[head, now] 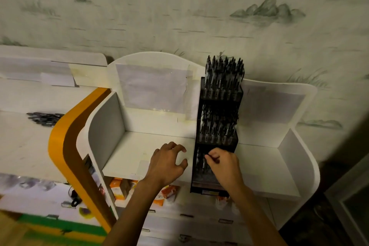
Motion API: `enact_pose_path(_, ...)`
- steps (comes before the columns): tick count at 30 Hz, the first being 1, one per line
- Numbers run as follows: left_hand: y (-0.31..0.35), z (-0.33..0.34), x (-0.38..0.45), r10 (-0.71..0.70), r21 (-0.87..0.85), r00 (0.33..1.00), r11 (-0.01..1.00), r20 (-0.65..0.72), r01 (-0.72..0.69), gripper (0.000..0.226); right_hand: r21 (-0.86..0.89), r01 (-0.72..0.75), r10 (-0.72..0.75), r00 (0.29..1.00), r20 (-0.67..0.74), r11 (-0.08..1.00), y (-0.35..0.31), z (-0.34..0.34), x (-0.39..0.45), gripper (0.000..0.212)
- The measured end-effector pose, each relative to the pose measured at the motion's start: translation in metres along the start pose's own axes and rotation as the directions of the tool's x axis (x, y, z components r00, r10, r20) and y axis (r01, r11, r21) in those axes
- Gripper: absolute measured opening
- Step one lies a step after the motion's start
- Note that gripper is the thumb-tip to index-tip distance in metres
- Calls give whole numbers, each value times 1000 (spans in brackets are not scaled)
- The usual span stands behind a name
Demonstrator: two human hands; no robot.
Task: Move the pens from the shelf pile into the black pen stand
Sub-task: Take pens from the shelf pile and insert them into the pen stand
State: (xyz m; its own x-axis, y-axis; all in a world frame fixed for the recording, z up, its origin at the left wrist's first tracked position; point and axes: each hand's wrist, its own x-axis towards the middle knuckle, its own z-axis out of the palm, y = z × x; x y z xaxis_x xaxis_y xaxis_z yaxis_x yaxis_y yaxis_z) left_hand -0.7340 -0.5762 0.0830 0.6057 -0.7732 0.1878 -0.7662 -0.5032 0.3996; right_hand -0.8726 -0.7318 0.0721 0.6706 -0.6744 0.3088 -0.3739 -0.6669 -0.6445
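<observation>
A tall black pen stand (217,184) with three stepped tiers stands on the white shelf (139,146). Its top and middle tiers are packed with upright dark pens (224,74). My right hand (224,166) is over the lowest tier, fingers pinched at a pen there; the pen is mostly hidden by the hand. My left hand (169,163) hovers over the shelf just left of the stand, fingers spread and curled, holding nothing. A pile of dark pens (45,118) lies on the neighbouring shelf far to the left.
An orange and brown curved divider (65,146) separates the two shelf units. White side walls (103,126) bound the shelf. Orange boxes (119,187) sit on the level below. A patterned wall rises behind.
</observation>
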Motion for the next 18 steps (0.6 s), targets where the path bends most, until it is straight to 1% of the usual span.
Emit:
enact_pose_path(3,-1,-9,-6,-14,28,999,1000,-34,14,43,20,89,-89,996,30,996,-13,-3,-3,6)
enact_pose_path(8,-12,-34,-27,-55,66,991,996,-124,64,44,56,212,-218,965,143,976,-45,7,-5,24)
enact_pose_path(13,-39,-66,-55,-118,78,976,988,-182,134,48,89,309,-319,938,138,947,-93,32,-3,28)
enact_pose_path(15,-54,-82,-67,-142,83,969,983,-204,162,48,90,334,-345,926,151,938,-116,43,-3,29)
enact_pose_path(18,-86,-106,-87,-165,112,954,974,-252,198,48,136,340,-361,913,188,931,-155,64,-8,30)
